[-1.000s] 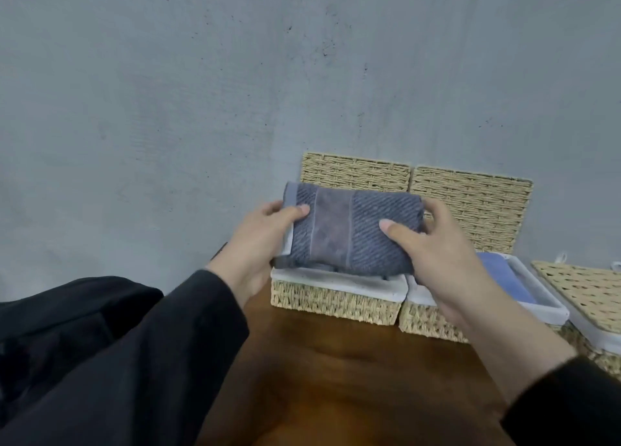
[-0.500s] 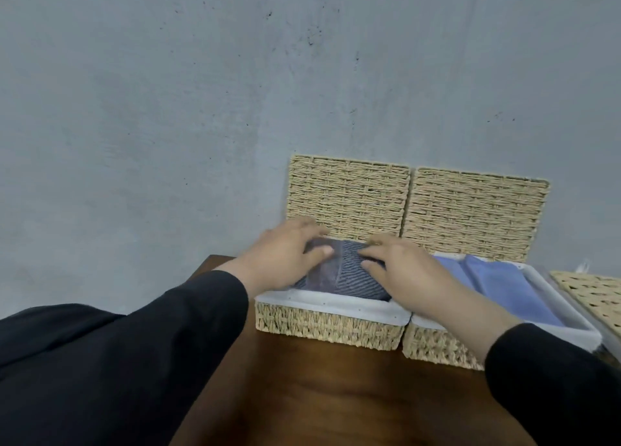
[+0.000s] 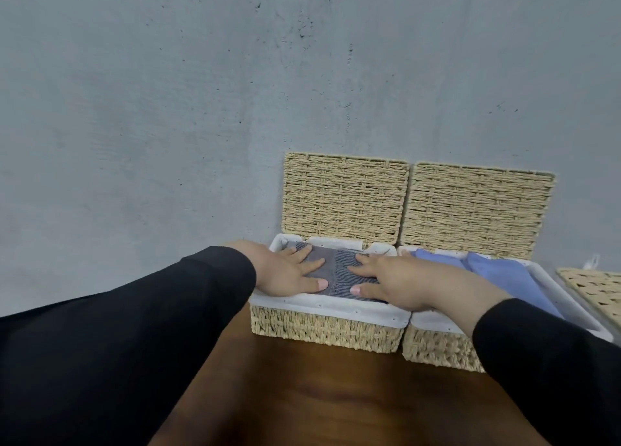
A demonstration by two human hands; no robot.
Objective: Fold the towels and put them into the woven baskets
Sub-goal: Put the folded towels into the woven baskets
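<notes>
Head view has both hands flat on the grey towel [image 3: 336, 274], fingers spread and mostly straight, gripping nothing, just pressing down. Left hand [image 3: 285, 272] covers the left half, right hand [image 3: 400, 282] the right half, thumbs along the near edge. The towel sits folded inside the left basket [image 3: 322, 328], down within its white liner, lid [image 3: 344, 198] propped up against the wall behind.

If you ask me, the trick here is to push evenly with flat palms and smooth outward to the corners so the fold stays square, then lift straight up so the fingers don't drag the top layer with them.

Next basket over, touching this one, already has blue towels [image 3: 497, 274] in it. A third lid or basket [image 3: 594, 291] pokes in at the far right, cut off by the frame, so can't tell what's in there. The towel's side edges are under the hands, and both black sleeves hide a good chunk of the brown tabletop [image 3: 336, 398].
</notes>
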